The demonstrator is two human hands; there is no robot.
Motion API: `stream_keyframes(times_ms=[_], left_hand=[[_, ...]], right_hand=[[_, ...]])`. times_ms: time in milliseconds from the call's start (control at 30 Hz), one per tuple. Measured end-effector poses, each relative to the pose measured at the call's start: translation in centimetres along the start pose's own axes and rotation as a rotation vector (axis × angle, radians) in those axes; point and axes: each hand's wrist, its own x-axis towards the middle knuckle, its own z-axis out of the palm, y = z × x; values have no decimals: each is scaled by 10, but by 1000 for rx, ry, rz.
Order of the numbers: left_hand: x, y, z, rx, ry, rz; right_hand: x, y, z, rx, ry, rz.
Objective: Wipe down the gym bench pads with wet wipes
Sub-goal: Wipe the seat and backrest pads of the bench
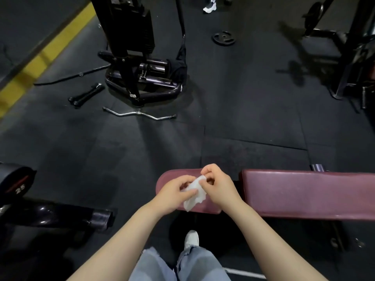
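Note:
A gym bench with dark red pads stands in front of me: a small seat pad (168, 177) at the left and a long back pad (304, 191) stretching right, with a narrow gap between them. Both my hands hover over the seat pad, holding a crumpled white wet wipe (194, 192). My left hand (174, 191) pinches its lower left part. My right hand (218, 184) pinches its upper edge between thumb and fingers. Part of the wipe hangs down over the pad's near edge.
A cable machine base (142, 78) stands on the black rubber floor ahead, with a curved chrome bar (140, 114) and a black handle (86, 95) lying near it. A weight plate (223, 38) lies farther back. A 25 dumbbell (16, 185) sits at the left. My shoe (191, 238) is under the bench.

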Motion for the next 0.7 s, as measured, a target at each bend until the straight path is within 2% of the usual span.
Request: stream_keyframes(times_ms=[100, 233, 367, 533, 633, 700], left_hand=[[10, 0, -7, 125, -17, -4], [23, -4, -29, 176, -11, -29], [31, -9, -57, 241, -55, -9], [39, -28, -92, 320, -180, 33], [43, -42, -107, 356, -196, 70], [46, -54, -113, 364, -192, 88]], right_hand=[[7, -6, 0, -62, 17, -28], [15, -10, 15, -151, 82, -21], [19, -4, 41, -75, 152, 49], [14, 3, 76, 11, 58, 33], [13, 3, 102, 1, 102, 137], [11, 6, 118, 95, 153, 200]])
